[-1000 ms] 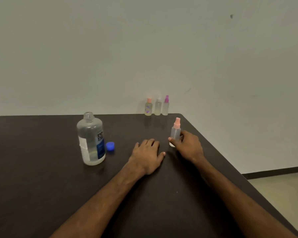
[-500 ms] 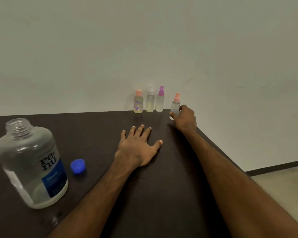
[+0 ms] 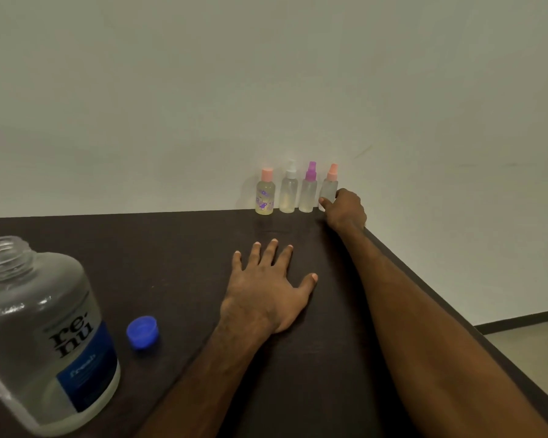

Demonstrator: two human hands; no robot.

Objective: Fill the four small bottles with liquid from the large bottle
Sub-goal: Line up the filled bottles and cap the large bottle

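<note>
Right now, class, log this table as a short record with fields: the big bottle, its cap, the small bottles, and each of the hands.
large bottle: upright, near left, cap off
blue cap: on the table beside the large bottle
small bottles: four in a row at the far edge, all capped
left hand: flat on the table, fingers spread
right hand: holding the rightmost small bottle

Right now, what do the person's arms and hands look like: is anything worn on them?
Both arms are bare up to the frame edge: no sleeves show. The left hand and right hand wear no gloves, and no rings, watch or bracelet are visible. The fingernails on the left hand are short and pale.
</note>
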